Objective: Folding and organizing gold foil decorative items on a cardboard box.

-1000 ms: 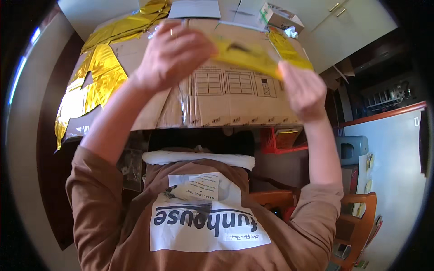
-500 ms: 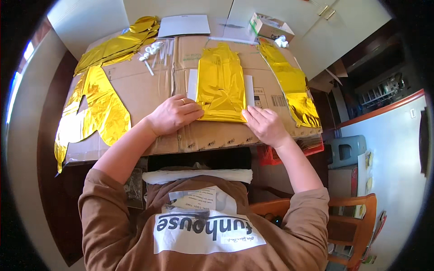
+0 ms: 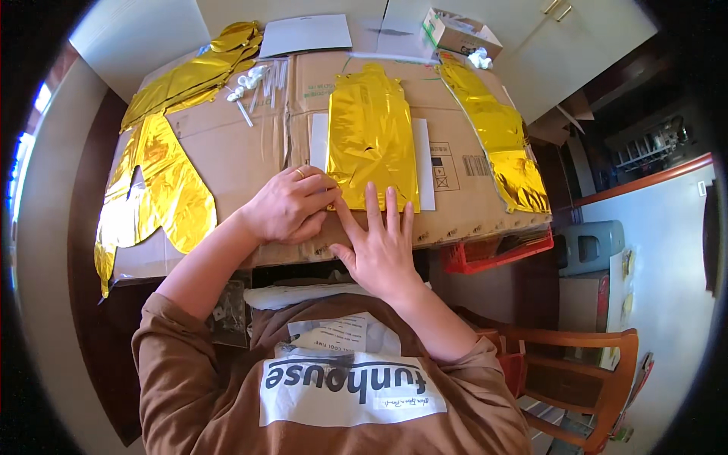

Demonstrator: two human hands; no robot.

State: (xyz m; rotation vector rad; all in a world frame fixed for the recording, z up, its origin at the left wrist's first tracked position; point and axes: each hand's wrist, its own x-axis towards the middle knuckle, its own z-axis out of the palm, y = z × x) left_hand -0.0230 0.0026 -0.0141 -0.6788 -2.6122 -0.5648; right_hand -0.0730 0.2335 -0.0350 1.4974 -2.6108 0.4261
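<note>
A folded gold foil balloon [image 3: 370,133] lies in front of me on a white sheet [image 3: 425,171], whose edges show on both sides. My left hand [image 3: 292,203] is closed at the foil's near left corner, thumb and fingers pinched together on it. Just to its right, my right hand [image 3: 379,246] is spread, its fingertips lying on the near edge of the foil. The index finger of the right hand comes close to the left fingertips. Its thumb rests apart on the cardboard.
Cardboard [image 3: 250,163] covers the table. More gold foil balloons lie at left [image 3: 171,182] and right [image 3: 497,136]. White sticks [image 3: 277,80] and a white board [image 3: 305,36] are at the back, with an open box [image 3: 461,32] at back right. A wooden chair [image 3: 607,379] stands at right.
My right hand has left the foil's right corner, moved left and spread flat on its near edge. The foil's near part looks flatter. My left hand has stayed at the left corner.
</note>
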